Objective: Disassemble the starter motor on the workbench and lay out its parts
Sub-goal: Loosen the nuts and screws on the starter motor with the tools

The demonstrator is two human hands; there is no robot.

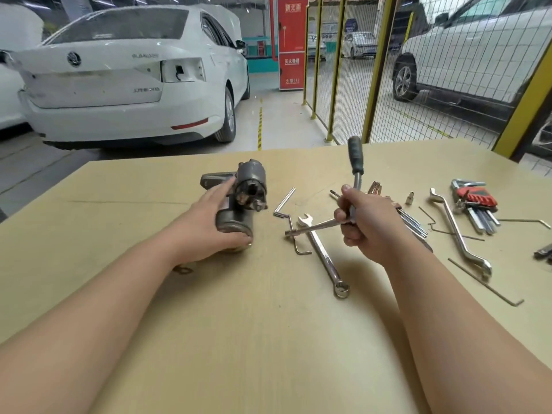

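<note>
The grey starter motor (248,192) lies on the tan workbench (239,324), left of centre, its terminal end toward me. My left hand (209,225) wraps the motor's round body from the left and near side. My right hand (364,225) hovers to the right of the motor, closed around a black-handled tool (355,162). Its handle points up and away, and a thin metal shaft (310,227) sticks out leftward from my fist. The tool's tip is clear of the motor.
A combination wrench (324,255) and two hex keys (283,204) lie between my hands. An offset ring spanner (457,234), a red hex key set (475,201), a small socket (410,197) and loose wires lie at right. A small ring (182,268) sits under my left wrist.
</note>
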